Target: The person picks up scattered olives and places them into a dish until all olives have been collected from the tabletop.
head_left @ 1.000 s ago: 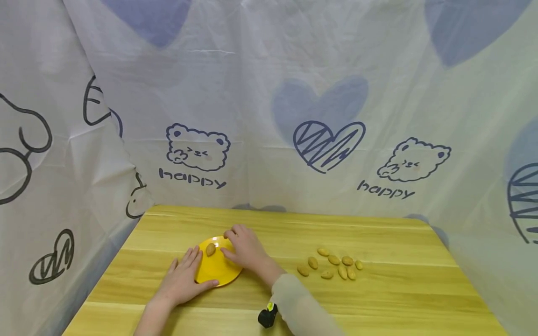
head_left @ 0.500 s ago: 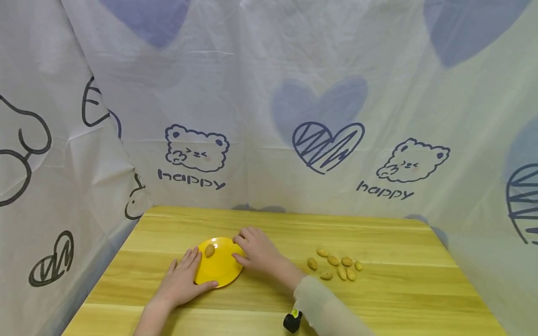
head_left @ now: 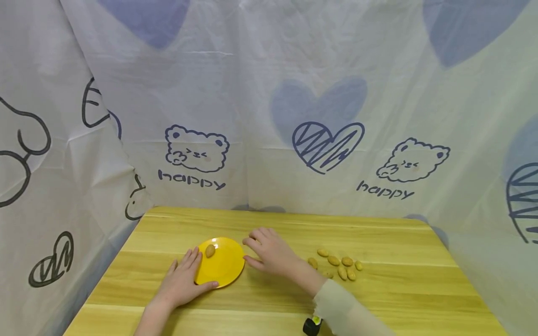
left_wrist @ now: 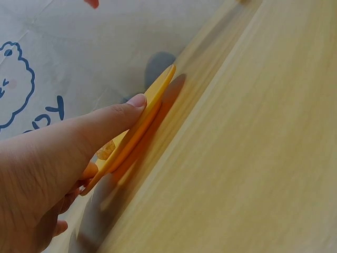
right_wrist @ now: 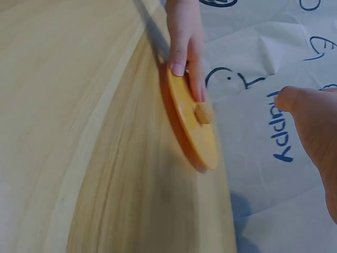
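Note:
A round yellow plate lies on the wooden table, one almond-shaped brown nut on it near the back left. My left hand rests on its left and front rim with straight fingers and the thumb spread. The left wrist view shows that thumb lying across the rim of the plate. Just right of the plate, my right hand hovers with thumb and fingers apart and nothing visible between them. Only part of the right hand appears in the right wrist view.
Several similar nuts lie in a loose group to the right, some partly covered by my right forearm. A small black device sits at the right wrist. A patterned cloth hangs behind the table.
My right hand has moved right, from above the plate to beside it. Its forearm now covers some of the nuts. The left hand, plate and nut on it stay put.

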Demonstrator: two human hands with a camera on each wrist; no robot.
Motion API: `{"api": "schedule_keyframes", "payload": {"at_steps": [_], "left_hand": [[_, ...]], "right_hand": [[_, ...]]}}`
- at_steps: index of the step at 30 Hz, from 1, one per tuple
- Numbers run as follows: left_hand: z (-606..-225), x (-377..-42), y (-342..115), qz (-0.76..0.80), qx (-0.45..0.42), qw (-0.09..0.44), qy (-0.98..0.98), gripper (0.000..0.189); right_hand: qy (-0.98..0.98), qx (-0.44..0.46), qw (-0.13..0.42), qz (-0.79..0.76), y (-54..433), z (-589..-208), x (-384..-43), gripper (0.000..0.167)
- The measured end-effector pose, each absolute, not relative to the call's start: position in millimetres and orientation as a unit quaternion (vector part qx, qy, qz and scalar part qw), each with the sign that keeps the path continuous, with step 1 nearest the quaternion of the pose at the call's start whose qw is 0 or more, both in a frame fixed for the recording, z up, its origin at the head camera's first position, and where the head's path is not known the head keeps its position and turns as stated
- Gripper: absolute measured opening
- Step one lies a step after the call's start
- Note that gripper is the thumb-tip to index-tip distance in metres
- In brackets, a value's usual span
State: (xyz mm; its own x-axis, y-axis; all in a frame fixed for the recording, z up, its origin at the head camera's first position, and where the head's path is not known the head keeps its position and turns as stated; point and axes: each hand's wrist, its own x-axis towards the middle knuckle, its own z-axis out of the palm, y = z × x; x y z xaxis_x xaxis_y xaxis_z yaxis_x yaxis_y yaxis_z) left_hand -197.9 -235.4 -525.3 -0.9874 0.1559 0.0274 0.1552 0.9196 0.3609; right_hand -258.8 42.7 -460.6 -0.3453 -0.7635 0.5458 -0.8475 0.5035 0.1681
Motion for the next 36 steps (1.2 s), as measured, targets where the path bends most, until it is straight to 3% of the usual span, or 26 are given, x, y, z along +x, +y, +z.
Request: {"api": "schedule_keyframes", "payload": {"at_steps": [14,36], "left_hand": [[-528.3,-198.7,-236.5,0.184,0.079,0.004,0.980,0.111],[-526.3,-196.2,-235.7,0.185,0.082,-0.002,0.979,0.109]], "right_hand": [[-0.798,0.496,0.334,0.082,73.0,-462.3,-248.3,0.035],[-0.851,0.386,0.314,0.170,128.1,-485.7,-225.1,0.039]]}}
